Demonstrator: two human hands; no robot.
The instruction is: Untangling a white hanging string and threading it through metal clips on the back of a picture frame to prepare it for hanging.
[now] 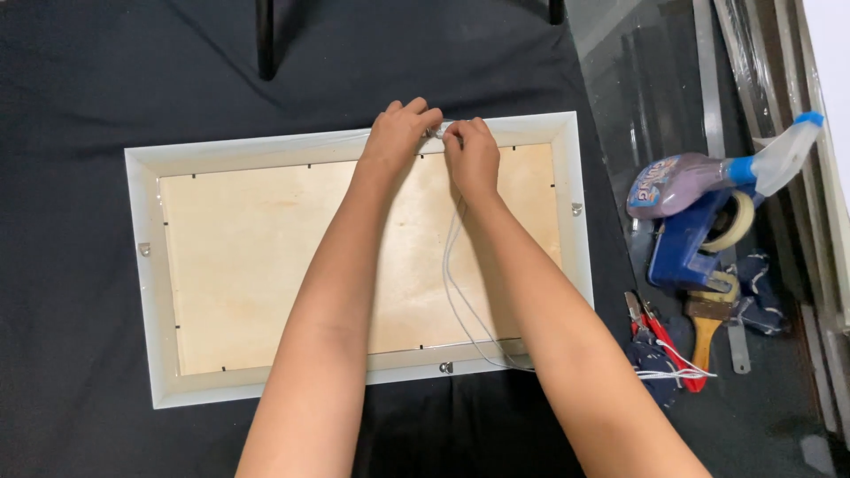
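Your left hand (398, 133) & right hand (472, 155) meet at the far rail of the white picture frame (142, 265), fingers curled tight, pinching a small metal fitting (436, 132) w/ white cord (460, 301) between them. The cord trails back over the plywood backing (248, 257) to the near rail. The frame lies face down on a black cloth (80, 88). Right of it, bare glass tabletop (637, 80) w/ spray bottle (699, 173), blue tape dispenser (691, 248), paintbrush (706, 323), red pliers (660, 336). Frame mouldings (797, 62) stacked at the right edge.
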